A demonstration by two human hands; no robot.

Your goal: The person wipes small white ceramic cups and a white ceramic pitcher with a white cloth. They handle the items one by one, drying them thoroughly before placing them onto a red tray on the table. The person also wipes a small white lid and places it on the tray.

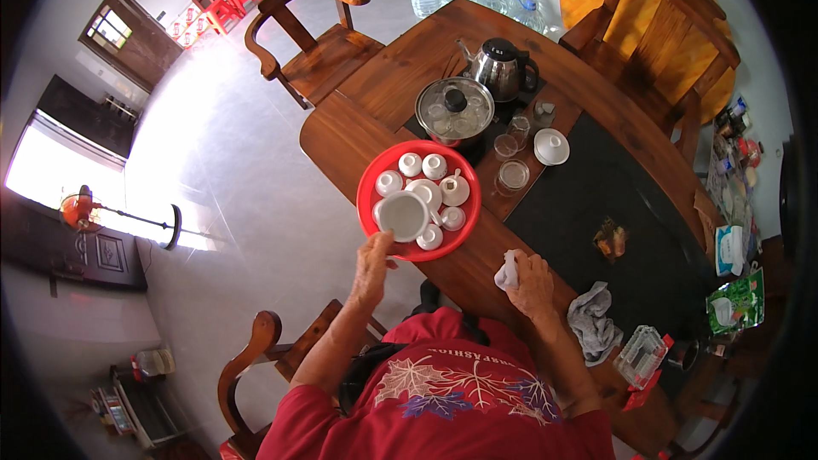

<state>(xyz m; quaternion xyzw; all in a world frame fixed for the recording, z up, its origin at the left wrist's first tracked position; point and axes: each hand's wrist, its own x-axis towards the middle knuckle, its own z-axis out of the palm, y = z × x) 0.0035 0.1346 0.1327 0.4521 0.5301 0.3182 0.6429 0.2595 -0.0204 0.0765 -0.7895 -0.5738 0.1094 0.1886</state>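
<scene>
My left hand point(373, 271) pinches the near edge of a white cup with a side handle point(403, 216), its wide mouth facing up. The cup is over a round red basin point(368, 172), which holds several small white teacups point(410, 163) and a white teapot point(454, 190). Whether the cup rests on the pieces below it cannot be made out. My right hand point(532, 284), near the table's front edge, is closed around a bunched white cloth point(507, 271). A crumpled grey towel point(594, 324) lies beside my right forearm.
Behind the basin stand a glass-lidded pot point(454, 111) and a steel kettle point(503, 70). Glass cups point(513, 175) and a white lidded bowl point(551, 146) are to the right. On the dark tabletop inset lies a small brown item point(610, 240); a clear plastic box point(641, 356) sits nearer.
</scene>
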